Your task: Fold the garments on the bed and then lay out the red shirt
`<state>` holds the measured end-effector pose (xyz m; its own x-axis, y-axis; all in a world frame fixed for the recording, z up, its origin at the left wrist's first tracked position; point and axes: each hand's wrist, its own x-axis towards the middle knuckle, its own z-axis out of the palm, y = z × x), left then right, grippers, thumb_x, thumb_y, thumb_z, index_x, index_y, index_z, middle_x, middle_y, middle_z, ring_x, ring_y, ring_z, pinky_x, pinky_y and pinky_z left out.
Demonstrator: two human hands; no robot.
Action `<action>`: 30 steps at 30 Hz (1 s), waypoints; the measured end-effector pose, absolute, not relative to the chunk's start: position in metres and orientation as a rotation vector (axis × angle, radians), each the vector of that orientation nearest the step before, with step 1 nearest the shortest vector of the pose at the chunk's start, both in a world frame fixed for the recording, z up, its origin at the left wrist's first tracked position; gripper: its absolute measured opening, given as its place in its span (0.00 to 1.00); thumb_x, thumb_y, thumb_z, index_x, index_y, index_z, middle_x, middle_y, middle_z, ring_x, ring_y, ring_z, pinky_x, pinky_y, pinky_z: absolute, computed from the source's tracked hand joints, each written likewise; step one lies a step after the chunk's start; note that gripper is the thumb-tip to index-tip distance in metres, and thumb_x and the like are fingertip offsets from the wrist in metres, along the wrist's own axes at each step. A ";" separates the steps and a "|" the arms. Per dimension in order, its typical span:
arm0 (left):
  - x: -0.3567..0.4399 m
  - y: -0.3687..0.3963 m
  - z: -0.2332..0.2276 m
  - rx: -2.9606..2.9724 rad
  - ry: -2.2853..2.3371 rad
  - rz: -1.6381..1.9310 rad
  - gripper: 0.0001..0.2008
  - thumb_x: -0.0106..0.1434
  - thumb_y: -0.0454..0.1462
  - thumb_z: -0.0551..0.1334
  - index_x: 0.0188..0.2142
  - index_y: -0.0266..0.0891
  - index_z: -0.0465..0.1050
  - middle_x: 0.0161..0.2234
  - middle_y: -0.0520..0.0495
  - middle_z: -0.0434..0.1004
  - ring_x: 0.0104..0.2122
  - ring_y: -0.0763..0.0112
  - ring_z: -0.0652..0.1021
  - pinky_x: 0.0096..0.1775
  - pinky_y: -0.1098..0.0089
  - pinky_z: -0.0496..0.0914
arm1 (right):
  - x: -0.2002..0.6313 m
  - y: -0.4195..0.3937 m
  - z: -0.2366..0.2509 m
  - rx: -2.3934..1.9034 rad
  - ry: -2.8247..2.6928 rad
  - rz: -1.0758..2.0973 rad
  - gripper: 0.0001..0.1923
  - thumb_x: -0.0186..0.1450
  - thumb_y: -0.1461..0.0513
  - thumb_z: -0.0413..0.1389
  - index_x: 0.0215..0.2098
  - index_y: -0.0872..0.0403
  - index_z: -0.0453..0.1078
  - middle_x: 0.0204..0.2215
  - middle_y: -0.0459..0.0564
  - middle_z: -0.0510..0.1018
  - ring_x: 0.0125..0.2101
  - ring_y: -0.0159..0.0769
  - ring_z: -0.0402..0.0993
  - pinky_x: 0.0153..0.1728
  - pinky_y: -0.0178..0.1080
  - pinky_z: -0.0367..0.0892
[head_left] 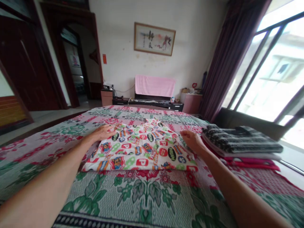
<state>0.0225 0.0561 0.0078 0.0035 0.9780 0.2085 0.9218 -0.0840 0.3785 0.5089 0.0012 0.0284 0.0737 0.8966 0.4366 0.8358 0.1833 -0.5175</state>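
Observation:
A white cloth with bright cartoon prints (pixel 142 148) lies folded flat on the bed (pixel 142 196), which has a green and red floral cover. My left hand (pixel 103 132) rests palm down on the cloth's far left corner, fingers spread. My right hand (pixel 192 139) touches the cloth's right edge with the fingers loosely curled on the fabric; whether it pinches it is unclear. Both forearms reach in from the near edge.
A stack of folded clothes (pixel 239 144), black-and-white striped on top and pink below, sits on the bed right of my right hand. A low dark cabinet with a pink towel (pixel 155 86) stands at the far wall. Window and curtain at right, doorway at left.

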 end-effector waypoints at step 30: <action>0.018 0.048 0.003 2.130 2.120 0.146 0.39 0.62 0.59 0.49 0.66 0.39 0.52 0.68 0.40 0.44 0.66 0.56 0.51 0.63 0.61 0.45 | 0.505 0.061 0.009 -1.890 -1.782 0.052 0.16 0.61 0.57 0.54 0.41 0.59 0.76 0.35 0.53 0.80 0.34 0.37 0.75 0.34 0.34 0.66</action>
